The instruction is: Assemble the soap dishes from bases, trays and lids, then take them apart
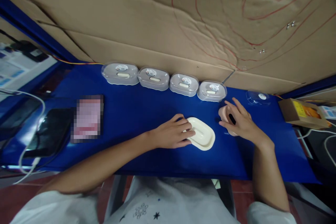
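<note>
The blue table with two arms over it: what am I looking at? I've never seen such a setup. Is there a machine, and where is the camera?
No machine here: the arms are a person's own, bare-handed. The single picture comes from a camera worn on their head, looking forward and down.

On the blue table, the left hand has its fingers on the left end of a cream dish. The right hand spreads thumb and fingers about a pink piece with a dark slot. How firmly either grips is hard to tell.

Behind them stand four clear-covered boxes in a row; further right lies a clear cover, then a cardboard box.
</note>
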A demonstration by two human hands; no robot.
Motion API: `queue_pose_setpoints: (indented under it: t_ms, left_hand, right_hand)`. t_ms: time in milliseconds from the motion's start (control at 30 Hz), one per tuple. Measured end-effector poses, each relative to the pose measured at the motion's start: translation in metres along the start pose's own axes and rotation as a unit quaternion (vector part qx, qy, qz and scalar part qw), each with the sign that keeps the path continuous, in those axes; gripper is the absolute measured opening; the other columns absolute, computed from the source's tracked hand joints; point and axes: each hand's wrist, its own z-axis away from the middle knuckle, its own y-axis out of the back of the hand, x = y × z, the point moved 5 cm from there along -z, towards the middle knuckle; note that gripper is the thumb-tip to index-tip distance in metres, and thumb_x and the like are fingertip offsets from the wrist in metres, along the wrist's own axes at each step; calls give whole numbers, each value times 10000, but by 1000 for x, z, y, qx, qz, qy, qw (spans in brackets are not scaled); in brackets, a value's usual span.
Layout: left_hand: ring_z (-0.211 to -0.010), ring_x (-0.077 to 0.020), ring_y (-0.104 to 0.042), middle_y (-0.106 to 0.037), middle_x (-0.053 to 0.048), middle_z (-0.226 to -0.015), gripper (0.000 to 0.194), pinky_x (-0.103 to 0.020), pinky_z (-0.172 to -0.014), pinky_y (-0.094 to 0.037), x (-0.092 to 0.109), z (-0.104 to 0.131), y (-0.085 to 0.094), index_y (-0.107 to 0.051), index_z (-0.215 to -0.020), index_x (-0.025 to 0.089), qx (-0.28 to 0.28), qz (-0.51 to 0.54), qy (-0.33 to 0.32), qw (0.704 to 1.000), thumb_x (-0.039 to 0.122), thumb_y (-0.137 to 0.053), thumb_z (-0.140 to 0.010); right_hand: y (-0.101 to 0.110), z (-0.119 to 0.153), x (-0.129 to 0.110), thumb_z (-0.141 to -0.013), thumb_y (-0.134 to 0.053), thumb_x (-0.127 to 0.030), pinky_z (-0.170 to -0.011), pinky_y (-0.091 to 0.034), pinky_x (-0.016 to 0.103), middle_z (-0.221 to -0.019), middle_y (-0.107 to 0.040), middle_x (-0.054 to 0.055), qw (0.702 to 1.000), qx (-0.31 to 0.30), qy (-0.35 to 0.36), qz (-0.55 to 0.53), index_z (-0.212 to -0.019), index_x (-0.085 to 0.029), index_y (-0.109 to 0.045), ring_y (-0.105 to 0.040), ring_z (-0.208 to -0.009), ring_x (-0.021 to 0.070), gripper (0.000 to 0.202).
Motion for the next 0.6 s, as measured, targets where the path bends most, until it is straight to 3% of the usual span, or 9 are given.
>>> queue_pose_setpoints:
  t_ms: [100,167,233,333,467,600]
  left_hand:
    - [-1259,-327,-627,-703,-149,-1335,429,-528,-1183,-351,-7,1,2,-662,-1382,242,21,-4,22,1000,497,-658,-1037]
    - [-1427,-384,-528,-583,-199,-1547,655,-572,-1232,-290,-14,2,2,-563,-1513,221,29,10,47,998,536,-734,-964]
    - [-1501,-402,-467,-528,-207,-1615,824,-602,-1270,-223,-21,2,0,-454,-1604,213,23,33,77,996,527,-781,-916]
    - [-1455,-398,-522,-594,-194,-1550,951,-625,-1282,-183,-29,2,-5,-347,-1667,222,20,52,127,990,558,-796,-898]
    - [-1421,-411,-545,-568,-213,-1577,1144,-624,-1267,-207,-34,2,-10,-180,-1732,224,18,53,147,988,653,-807,-876]
    - [-1425,-409,-542,-550,-213,-1593,1206,-610,-1263,-224,-36,4,-12,-99,-1751,240,16,57,142,988,692,-796,-878]
  right_hand:
    - [3,11,17,-913,-689,-733,-1103,-497,736,-1755,-312,218,997,-35,-66,1,-1711,-337,-243,-402,-1564,516,997]
    - [6,11,13,-940,-684,-685,-1117,-519,693,-1673,-442,205,998,-37,-37,-27,-1675,-303,-316,-467,-1528,480,907]
    - [10,8,-7,-969,-683,-623,-1181,-495,654,-1623,-506,171,996,-14,45,-77,-1625,-297,-383,-480,-1528,426,792]
    - [13,6,-53,-979,-716,-542,-1249,-451,620,-1679,-455,144,978,-11,154,-138,-1639,-317,-359,-419,-1584,381,783]
    - [4,10,-104,-965,-752,-450,-1243,-462,594,-1738,-401,127,969,-53,205,-126,-1649,-356,-377,-392,-1612,367,785]
    - [-6,12,-122,-973,-740,-442,-1234,-442,645,-1749,-387,148,965,-35,240,-97,-1615,-327,-442,-398,-1606,388,717]
